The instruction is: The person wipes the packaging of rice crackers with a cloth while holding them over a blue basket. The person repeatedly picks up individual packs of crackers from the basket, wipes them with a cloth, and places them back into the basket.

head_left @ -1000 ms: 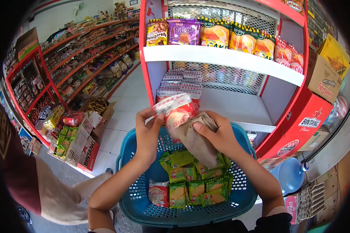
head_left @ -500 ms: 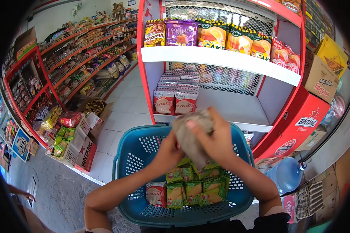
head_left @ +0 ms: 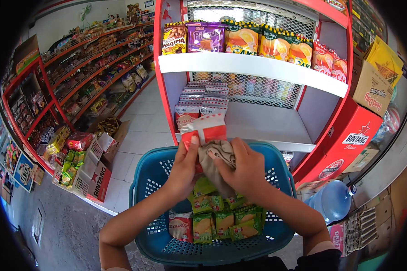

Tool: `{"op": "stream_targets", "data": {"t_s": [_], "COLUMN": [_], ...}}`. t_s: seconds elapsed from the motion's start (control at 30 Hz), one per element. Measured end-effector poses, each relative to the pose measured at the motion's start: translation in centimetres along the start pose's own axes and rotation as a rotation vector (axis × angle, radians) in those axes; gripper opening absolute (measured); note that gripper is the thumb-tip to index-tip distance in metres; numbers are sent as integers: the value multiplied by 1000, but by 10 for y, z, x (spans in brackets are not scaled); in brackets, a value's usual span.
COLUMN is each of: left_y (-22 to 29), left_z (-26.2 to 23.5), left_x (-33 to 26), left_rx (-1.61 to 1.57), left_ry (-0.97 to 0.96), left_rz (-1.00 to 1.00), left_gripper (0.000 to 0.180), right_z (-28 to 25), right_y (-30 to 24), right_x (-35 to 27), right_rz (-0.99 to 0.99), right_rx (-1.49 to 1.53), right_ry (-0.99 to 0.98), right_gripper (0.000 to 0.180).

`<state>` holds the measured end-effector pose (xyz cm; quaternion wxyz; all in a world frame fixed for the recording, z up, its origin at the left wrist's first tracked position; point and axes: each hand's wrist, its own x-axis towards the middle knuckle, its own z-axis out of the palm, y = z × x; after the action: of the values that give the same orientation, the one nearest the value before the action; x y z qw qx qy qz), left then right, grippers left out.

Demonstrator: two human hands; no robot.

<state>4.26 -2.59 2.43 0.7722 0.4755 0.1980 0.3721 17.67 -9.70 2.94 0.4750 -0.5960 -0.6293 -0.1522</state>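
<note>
My left hand (head_left: 182, 169) grips a red and white cracker packet (head_left: 211, 129) by its lower side, its back turned up. A crumpled grey-beige cloth (head_left: 218, 166) is bunched in my right hand (head_left: 246, 169), pressed against the packet's lower right edge. Both hands are above a teal plastic basket (head_left: 156, 194) with perforated walls. Inside it lie several green snack packets (head_left: 224, 223) and one red and white cracker packet (head_left: 181, 227). On the low shelf (head_left: 267, 124) beyond, similar cracker packets (head_left: 199, 101) stand in two rows.
A white upper shelf (head_left: 253, 67) carries several cake and snack bags. On the right are a red carton (head_left: 355, 140) and a blue water jug (head_left: 332, 203). To the left stand a white crate (head_left: 82, 180) of snacks and long stocked racks (head_left: 95, 67).
The cloth has dropped lower and turned, and the red and white packet now shows in my left hand. Both hands shifted slightly. The person's arm at the far left has gone from view.
</note>
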Motion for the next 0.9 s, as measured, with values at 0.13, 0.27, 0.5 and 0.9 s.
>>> {"op": "stream_targets", "data": {"t_s": [0.13, 0.27, 0.5, 0.9], "left_y": [-5, -4, -6, -16], "left_z": [-6, -15, -14, -42], "left_x": [4, 12, 12, 10], "left_rx": [24, -66, -225, -469], "left_ry": [21, -5, -85, -633], "left_rz": [68, -39, -50, -503], "left_gripper": [46, 47, 48, 25], "right_z": [9, 4, 12, 0], "right_y": [14, 18, 9, 22], "right_x": [11, 15, 3, 15], "right_rz": [-34, -2, -424, 161], "right_rx": [-75, -109, -222, 771], "right_ry": [104, 230, 193, 20], "right_gripper": [25, 27, 28, 34]}}
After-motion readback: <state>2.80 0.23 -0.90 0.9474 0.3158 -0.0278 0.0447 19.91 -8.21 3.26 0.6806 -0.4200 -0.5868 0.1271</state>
